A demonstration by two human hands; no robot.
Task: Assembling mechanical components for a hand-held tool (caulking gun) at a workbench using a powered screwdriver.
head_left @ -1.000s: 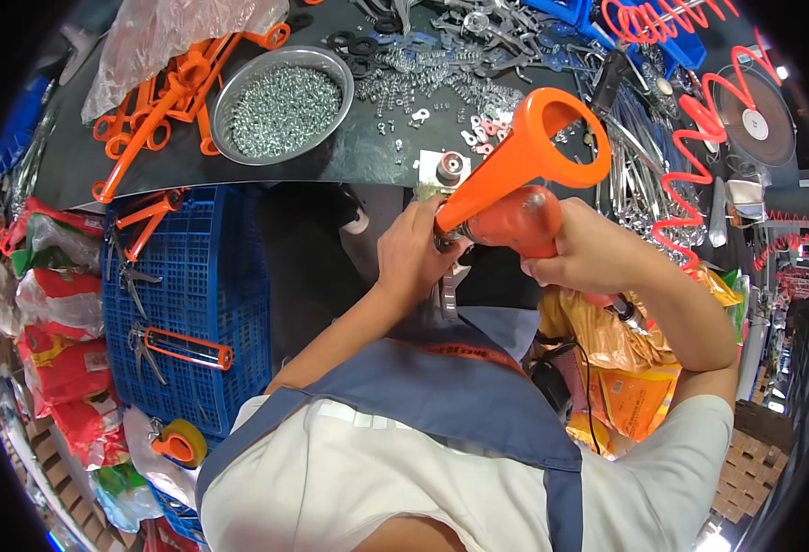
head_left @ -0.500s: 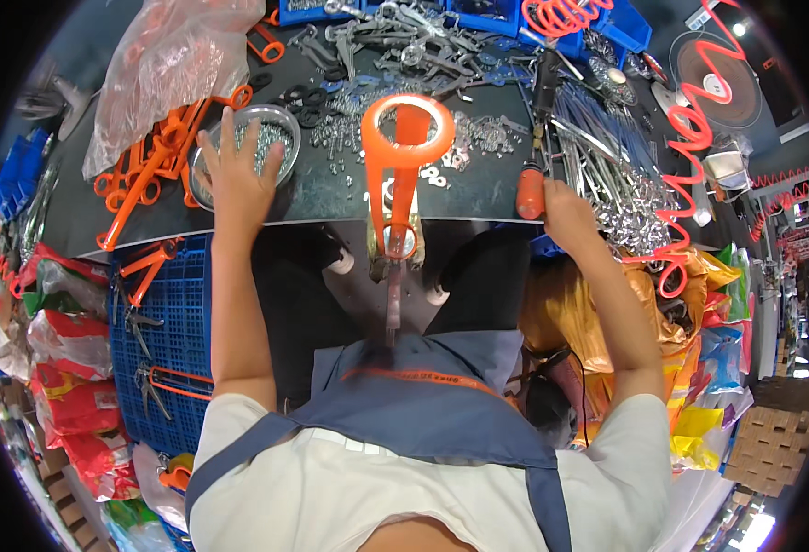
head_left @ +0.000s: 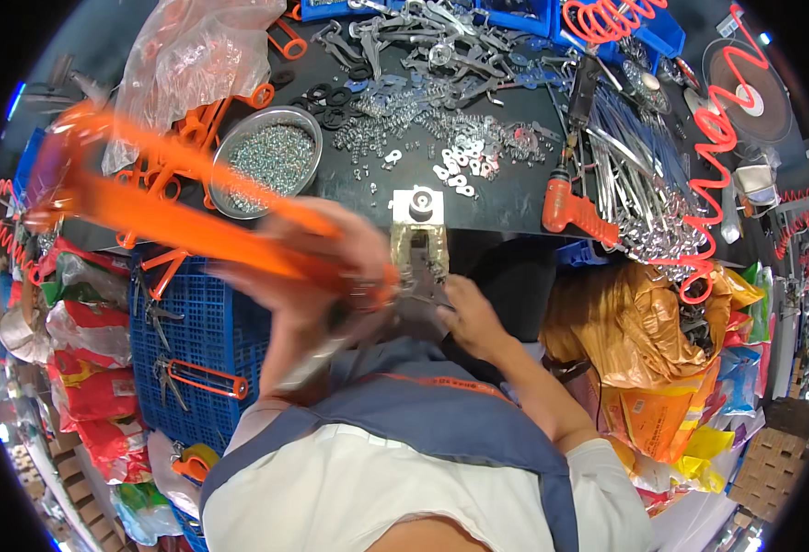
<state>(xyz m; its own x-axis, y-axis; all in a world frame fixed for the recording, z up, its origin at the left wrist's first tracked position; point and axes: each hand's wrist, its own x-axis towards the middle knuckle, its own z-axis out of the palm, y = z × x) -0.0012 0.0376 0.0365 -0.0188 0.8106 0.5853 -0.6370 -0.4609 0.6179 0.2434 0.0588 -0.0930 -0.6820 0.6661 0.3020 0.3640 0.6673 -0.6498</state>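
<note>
In the head view, the left hand is gripping an orange caulking-gun frame near its narrow end; both are showing motion blur, so the exact placing of each finger is hidden, but the fingers appear to be wrapping around it. The frame's long axis is slanting from the wide ring end at upper left down to the left hand, and that narrow end is lying just left of the metal fixture at the front edge of the bench. The left hand is the nearer one to the frame; the right hand is resting apart from it, just below and right of the fixture. Its thumb and forefinger are standing parted, with nothing visibly held; whether they are touching the fixture, I cannot tell. A steel bowl of small metal parts is sitting just behind the frame, and a red power screwdriver is lying to the right.
</note>
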